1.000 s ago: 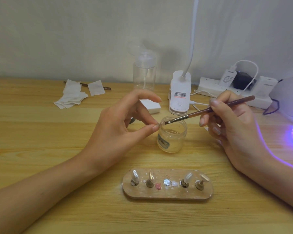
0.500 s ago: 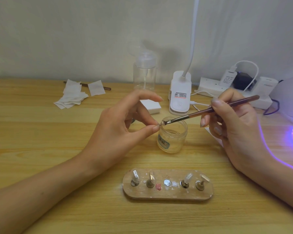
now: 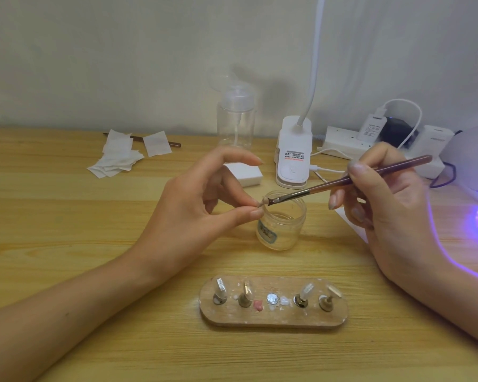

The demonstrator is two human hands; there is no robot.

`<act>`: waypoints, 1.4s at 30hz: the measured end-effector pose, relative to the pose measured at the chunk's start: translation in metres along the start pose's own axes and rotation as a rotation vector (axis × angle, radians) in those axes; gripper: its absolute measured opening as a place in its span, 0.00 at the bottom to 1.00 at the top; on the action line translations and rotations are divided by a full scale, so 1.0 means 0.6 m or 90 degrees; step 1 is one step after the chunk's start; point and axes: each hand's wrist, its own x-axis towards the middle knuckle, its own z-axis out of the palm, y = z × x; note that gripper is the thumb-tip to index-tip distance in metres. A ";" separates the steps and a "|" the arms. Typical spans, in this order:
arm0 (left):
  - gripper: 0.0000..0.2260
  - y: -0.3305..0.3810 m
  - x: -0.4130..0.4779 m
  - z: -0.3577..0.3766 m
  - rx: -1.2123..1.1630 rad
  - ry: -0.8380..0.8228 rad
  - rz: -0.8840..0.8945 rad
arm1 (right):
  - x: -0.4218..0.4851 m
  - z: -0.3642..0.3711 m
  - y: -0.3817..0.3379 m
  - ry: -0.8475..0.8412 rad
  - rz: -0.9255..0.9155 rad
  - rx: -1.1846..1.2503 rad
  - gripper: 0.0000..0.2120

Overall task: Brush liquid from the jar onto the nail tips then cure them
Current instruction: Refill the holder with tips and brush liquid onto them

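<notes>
Your left hand [image 3: 204, 205] pinches one small nail tip [image 3: 264, 201] between the thumb and a finger. The forefinger arches up and clear, which leaves the tip's face open to the bristles. You hold it right over the left rim of the open glass jar [image 3: 282, 224], likely so that any drip falls back into the liquid and the brush has little way to travel for a refill. Your right hand [image 3: 384, 205] grips the thin nail brush [image 3: 342, 183] like a pen, fingers curled round the middle of its handle. The bristle end slants down to the left and touches the pinched tip. Near you on the surface [image 3: 66, 244] lies the wooden holder [image 3: 273, 318] with four more nail tips [image 3: 220, 288] standing on pegs. Its middle silver seat [image 3: 273, 298] is bare, so the one in your hand probably belongs there. At the far right edge the curing lamp [image 3: 475, 150] throws violet light on the wood, close enough for a short reach once the coating is on. The step in hand looks like brushing; curing is not yet done.
</notes>
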 end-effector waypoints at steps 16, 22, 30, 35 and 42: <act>0.21 -0.004 0.000 -0.002 -0.013 -0.004 -0.004 | 0.001 -0.004 0.005 0.006 0.019 0.003 0.11; 0.22 -0.004 0.000 -0.001 -0.029 0.006 -0.025 | 0.003 -0.005 0.003 0.032 0.033 0.017 0.10; 0.28 0.061 0.006 -0.026 -0.144 0.100 -0.034 | 0.002 -0.008 -0.003 0.075 0.069 0.027 0.12; 0.29 0.114 -0.023 -0.013 -0.021 -0.025 0.083 | -0.001 -0.008 -0.005 0.066 0.067 0.027 0.11; 0.38 0.128 -0.063 0.025 0.184 -0.189 0.124 | -0.001 -0.011 -0.004 0.066 0.071 0.019 0.11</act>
